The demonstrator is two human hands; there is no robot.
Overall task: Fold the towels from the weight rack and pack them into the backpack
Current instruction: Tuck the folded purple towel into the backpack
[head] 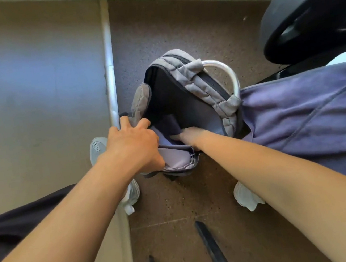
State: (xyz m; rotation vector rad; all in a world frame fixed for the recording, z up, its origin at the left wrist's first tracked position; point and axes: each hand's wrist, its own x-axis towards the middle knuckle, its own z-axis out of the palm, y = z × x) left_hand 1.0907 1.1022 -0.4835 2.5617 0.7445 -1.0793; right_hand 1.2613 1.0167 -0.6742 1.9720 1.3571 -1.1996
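Note:
A grey backpack (205, 82) stands open on the speckled floor between my feet. My left hand (133, 146) grips the near left rim of its opening and holds it wide. My right hand (187, 134) reaches down inside the bag, its fingers lying flat on a purple towel (167, 129) that sits in the dark interior. The fingertips are hidden in the fold. Another purple towel (310, 110) hangs spread out at the right, beside the bag and above my right forearm.
A large black weight plate (310, 13) fills the top right corner. A pale wall with a white pipe (110, 68) runs down the left side. A white curved tube (229, 72) sits behind the bag. My white shoes (245, 197) flank the bag; dark bars (214, 250) lie on the floor below.

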